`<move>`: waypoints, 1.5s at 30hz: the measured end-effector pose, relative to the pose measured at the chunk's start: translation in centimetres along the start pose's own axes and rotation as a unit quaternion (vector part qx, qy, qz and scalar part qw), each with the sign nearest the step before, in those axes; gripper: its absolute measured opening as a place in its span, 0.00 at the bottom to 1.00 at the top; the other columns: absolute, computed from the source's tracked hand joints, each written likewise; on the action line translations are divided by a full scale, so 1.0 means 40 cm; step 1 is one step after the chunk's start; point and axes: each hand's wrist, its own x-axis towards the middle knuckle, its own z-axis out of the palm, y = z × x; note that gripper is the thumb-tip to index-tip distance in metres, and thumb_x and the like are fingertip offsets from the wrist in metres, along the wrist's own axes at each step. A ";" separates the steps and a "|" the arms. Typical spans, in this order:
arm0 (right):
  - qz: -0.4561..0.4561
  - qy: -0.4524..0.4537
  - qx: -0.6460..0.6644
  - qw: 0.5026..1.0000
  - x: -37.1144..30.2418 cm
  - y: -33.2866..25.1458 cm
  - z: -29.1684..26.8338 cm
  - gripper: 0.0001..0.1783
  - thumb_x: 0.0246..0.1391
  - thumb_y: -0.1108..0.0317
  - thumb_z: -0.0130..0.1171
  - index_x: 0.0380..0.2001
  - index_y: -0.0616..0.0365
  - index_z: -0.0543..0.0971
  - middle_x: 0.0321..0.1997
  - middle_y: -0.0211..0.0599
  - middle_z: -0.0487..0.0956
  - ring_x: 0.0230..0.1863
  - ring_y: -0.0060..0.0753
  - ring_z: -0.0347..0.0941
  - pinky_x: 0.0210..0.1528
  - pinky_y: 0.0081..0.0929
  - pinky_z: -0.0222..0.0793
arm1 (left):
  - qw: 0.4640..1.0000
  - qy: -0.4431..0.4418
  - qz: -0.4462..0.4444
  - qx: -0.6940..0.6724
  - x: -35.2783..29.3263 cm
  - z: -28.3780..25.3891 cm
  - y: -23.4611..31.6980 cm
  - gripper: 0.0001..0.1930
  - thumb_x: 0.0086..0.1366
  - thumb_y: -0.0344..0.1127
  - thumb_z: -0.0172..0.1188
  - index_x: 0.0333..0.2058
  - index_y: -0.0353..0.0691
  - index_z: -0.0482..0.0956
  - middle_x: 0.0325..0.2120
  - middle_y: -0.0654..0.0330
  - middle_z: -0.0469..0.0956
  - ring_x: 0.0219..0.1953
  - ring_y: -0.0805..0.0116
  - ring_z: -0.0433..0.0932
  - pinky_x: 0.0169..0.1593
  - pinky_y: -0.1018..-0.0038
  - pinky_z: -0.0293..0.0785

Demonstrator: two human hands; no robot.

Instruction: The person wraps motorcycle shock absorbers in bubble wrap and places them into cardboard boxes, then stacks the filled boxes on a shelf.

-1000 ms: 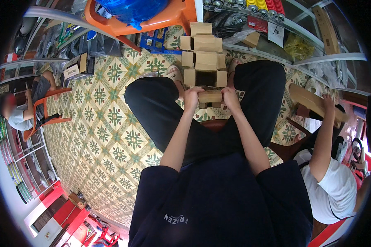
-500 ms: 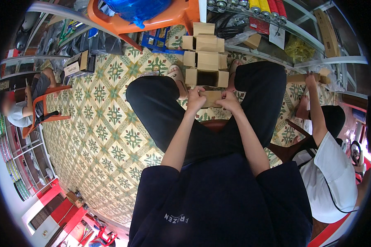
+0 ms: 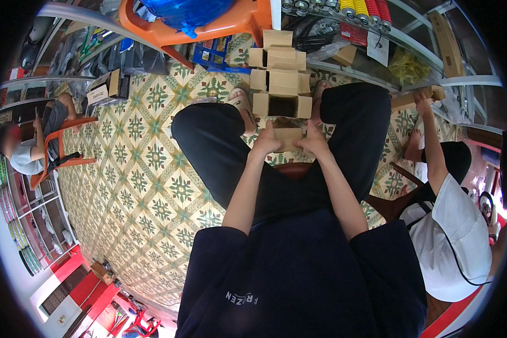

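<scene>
Between my knees, a small brown cardboard box (image 3: 288, 134) is held by its two sides. My left hand (image 3: 267, 138) grips its left side and my right hand (image 3: 314, 139) its right side, thumbs toward me on the near part. The undersides of the fingers are partly hidden. Just beyond it stands a row of open cardboard boxes (image 3: 260, 105), flaps folded outward, running away from me between my feet. The nearest one shows a dark inside.
An orange plastic chair (image 3: 242, 25) carrying a blue bag stands beyond the row, with a blue plastic frame (image 3: 213, 54) below. Metal shelves with parts (image 3: 372, 56) line the far right. A co-worker (image 3: 453, 236) sits at my right, holding a box; another person sits far left.
My fingers have shifted along the box sides, and the box's top face has tipped slightly. At right, the co-worker's hand and cardboard box have moved up a little.
</scene>
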 end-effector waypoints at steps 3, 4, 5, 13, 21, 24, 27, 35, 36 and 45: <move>0.001 -0.026 -0.005 1.000 -0.001 -0.010 0.002 0.43 0.28 0.64 0.73 0.51 0.63 0.67 0.49 0.54 0.75 0.53 0.49 0.71 0.54 0.37 0.66 | 0.996 -0.067 0.006 0.056 0.003 -0.008 -0.004 0.49 0.41 0.35 0.68 0.62 0.42 0.52 0.53 0.38 0.65 0.55 0.46 0.70 0.52 0.63 0.71; 0.004 -0.031 -0.026 0.999 0.001 -0.008 0.005 0.42 0.28 0.65 0.73 0.51 0.61 0.67 0.48 0.53 0.75 0.53 0.50 0.71 0.54 0.38 0.66 | 0.993 -0.088 0.017 0.071 0.005 -0.007 -0.008 0.52 0.40 0.36 0.70 0.64 0.42 0.49 0.54 0.38 0.65 0.55 0.47 0.70 0.53 0.64 0.71; 0.004 -0.031 -0.026 0.999 -0.001 -0.011 0.004 0.42 0.28 0.65 0.73 0.51 0.61 0.67 0.48 0.53 0.75 0.53 0.50 0.71 0.54 0.38 0.66 | 0.993 -0.088 0.017 0.071 0.003 -0.006 -0.006 0.52 0.40 0.36 0.70 0.64 0.42 0.49 0.54 0.38 0.65 0.55 0.47 0.70 0.53 0.64 0.71; -0.039 -0.059 -0.036 0.997 -0.002 0.017 0.030 0.35 0.31 0.67 0.71 0.48 0.58 0.71 0.45 0.50 0.77 0.49 0.49 0.74 0.50 0.37 0.69 | 0.985 -0.098 0.017 0.142 0.004 0.015 -0.008 0.56 0.40 0.36 0.70 0.67 0.47 0.44 0.54 0.39 0.64 0.58 0.45 0.66 0.58 0.59 0.64; -0.045 0.081 0.015 0.996 0.005 0.000 0.036 0.29 0.39 0.68 0.68 0.47 0.62 0.71 0.43 0.53 0.77 0.48 0.51 0.74 0.50 0.40 0.68 | 0.995 0.054 0.068 0.056 0.005 0.012 -0.009 0.43 0.46 0.43 0.68 0.59 0.40 0.57 0.41 0.42 0.74 0.47 0.45 0.75 0.48 0.59 0.73; -0.015 0.088 0.015 0.996 0.008 -0.005 0.020 0.28 0.45 0.66 0.64 0.49 0.63 0.69 0.45 0.58 0.75 0.49 0.57 0.72 0.51 0.44 0.68 | 0.999 0.003 -0.042 -0.034 -0.042 -0.019 0.050 0.32 0.51 0.50 0.67 0.49 0.37 0.68 0.31 0.49 0.78 0.32 0.53 0.80 0.32 0.63 0.77; 0.034 0.035 0.008 0.999 0.006 -0.030 0.016 0.29 0.49 0.63 0.60 0.52 0.64 0.66 0.47 0.63 0.74 0.51 0.61 0.70 0.52 0.47 0.67 | 0.978 -0.100 -0.133 -0.125 -0.035 -0.015 0.035 0.26 0.53 0.53 0.66 0.41 0.37 0.75 0.25 0.54 0.78 0.19 0.63 0.79 0.19 0.70 0.73; 0.009 0.009 0.077 0.997 0.017 -0.001 0.016 0.33 0.47 0.60 0.63 0.53 0.63 0.65 0.49 0.57 0.74 0.53 0.57 0.70 0.54 0.44 0.66 | 0.995 -0.074 -0.047 -0.050 -0.026 -0.011 0.036 0.28 0.53 0.56 0.66 0.45 0.41 0.77 0.23 0.59 0.78 0.23 0.68 0.80 0.17 0.73 0.72; -0.002 0.002 0.063 0.998 0.013 -0.009 0.012 0.35 0.44 0.60 0.65 0.53 0.63 0.65 0.50 0.57 0.74 0.54 0.55 0.69 0.55 0.43 0.65 | 0.997 -0.058 -0.042 -0.005 -0.030 -0.011 0.040 0.29 0.53 0.58 0.66 0.45 0.41 0.76 0.26 0.59 0.79 0.26 0.66 0.81 0.18 0.71 0.73; 0.005 0.020 0.092 0.996 0.044 0.040 0.053 0.53 0.34 0.54 0.72 0.58 0.67 0.56 0.55 0.62 0.68 0.58 0.57 0.66 0.58 0.40 0.63 | 0.995 -0.036 -0.073 0.063 -0.020 -0.005 0.071 0.24 0.58 0.53 0.59 0.45 0.41 0.77 0.35 0.54 0.81 0.34 0.59 0.82 0.33 0.66 0.78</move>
